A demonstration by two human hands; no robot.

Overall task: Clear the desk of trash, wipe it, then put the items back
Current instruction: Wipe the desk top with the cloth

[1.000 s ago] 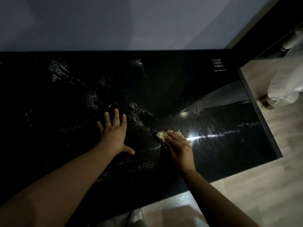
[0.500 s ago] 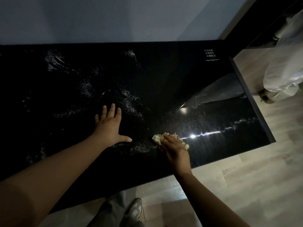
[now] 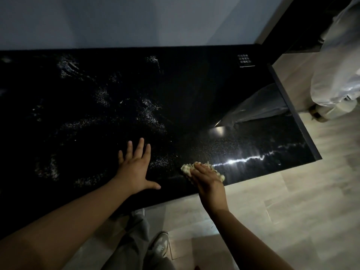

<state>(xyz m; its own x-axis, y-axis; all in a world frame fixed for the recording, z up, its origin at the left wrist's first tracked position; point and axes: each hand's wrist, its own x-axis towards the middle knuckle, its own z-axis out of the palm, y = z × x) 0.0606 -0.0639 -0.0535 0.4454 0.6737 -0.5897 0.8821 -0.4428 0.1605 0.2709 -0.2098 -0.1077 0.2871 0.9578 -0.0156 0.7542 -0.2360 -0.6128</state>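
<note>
Midway through wiping the counter (image 3: 194, 84), seemingly: cloth (image 3: 186, 169) pressed under flat-fingered right grip (image 3: 209, 182), left grip (image 3: 135, 170) splayed empty alongside, items yet to return.

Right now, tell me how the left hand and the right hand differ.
The left hand lies bare on the desk; the right hand presses a cloth onto it. The left hand's fingers are spread, thumb out wide; the right hand's fingers lie close together. The right hand sits near the front edge; the left hand lies further in. Both are flat, palm down.
</note>
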